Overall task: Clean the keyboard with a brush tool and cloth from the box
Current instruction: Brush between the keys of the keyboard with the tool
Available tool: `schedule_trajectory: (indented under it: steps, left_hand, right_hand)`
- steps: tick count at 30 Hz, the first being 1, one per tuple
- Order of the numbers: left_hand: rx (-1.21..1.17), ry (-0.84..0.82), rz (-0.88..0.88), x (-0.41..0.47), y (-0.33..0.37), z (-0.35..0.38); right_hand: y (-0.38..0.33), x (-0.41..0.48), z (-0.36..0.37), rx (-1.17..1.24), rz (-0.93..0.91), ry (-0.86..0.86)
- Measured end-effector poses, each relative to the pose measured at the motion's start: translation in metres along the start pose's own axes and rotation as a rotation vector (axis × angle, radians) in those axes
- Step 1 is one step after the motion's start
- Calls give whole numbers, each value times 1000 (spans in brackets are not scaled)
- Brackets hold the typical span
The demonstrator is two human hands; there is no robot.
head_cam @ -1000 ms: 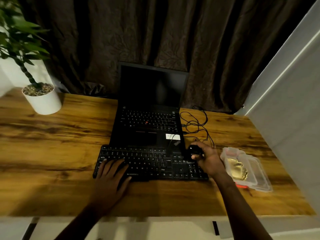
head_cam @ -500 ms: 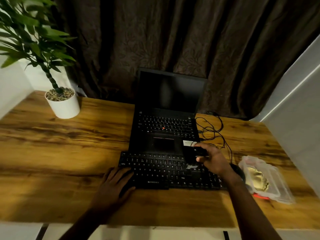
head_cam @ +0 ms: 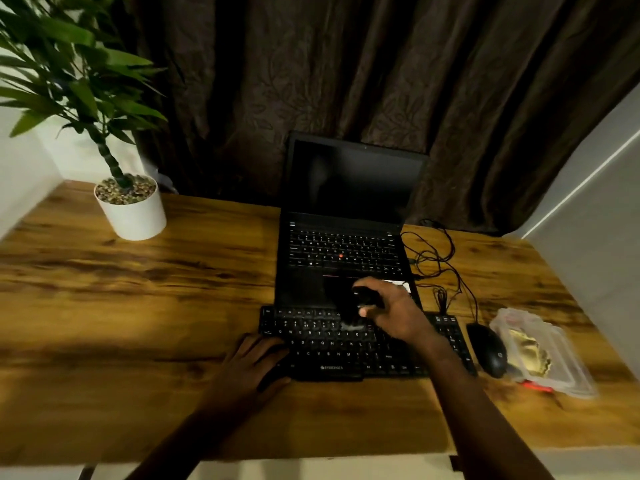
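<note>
1. Right hand [head_cam: 394, 311] curled round brush tool [head_cam: 360, 299], bristles down on keyboard [head_cam: 329, 348] upper rows.
2. Left hand [head_cam: 254, 363] flat on keyboard's left end.
3. Keyboard's long axis runs left-right, directly beneath brush tool.

Dim room, warm light; can't tell the source. The desk [head_cam: 138, 289] glows orange at mid and far R, but a broad dark shadow band lies across the near L part, under your arms. Curtain [head_cam: 346, 64] and laptop [head_cam: 349, 188] screen go near-black w/ little detail. The white pot [head_cam: 135, 220] and wall [head_cam: 588, 220] at R are the brightest spots.

Your right hand [head_cam: 391, 313] and the brush tool [head_cam: 360, 299] it grips are motion-smeared. Your left hand [head_cam: 252, 365] nearly merges w/ the dark keyboard [head_cam: 311, 341], whose key legends are soft. The plant leaves [head_cam: 69, 74] and box [head_cam: 554, 358] are blurred. Wide-angle stretch bows the desk edges.
</note>
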State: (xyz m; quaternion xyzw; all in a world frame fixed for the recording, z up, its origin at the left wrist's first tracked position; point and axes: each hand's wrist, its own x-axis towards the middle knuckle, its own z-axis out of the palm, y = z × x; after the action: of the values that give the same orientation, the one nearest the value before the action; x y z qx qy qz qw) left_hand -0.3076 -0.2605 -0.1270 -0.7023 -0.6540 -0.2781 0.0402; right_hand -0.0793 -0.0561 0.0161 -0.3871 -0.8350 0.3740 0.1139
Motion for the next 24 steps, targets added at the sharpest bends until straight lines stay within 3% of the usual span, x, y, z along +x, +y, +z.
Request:
schedule_trajectory:
  steps: [5,13,20,24]
  left_hand:
    - [-37,-1,18,0,-6,1]
    - [-83,6,-3,-3,-10,8]
    - [-70,-10,-5,-2,-8,4]
    - [-71,4,-12,-3,-8,4]
  right_hand:
    - [8,-8,-13,-47,99,92]
    - [-25,8,44,32,-41,53]
    - [-2,0,14,-70,35,152]
    - [-16,10,36,-70,-6,164]
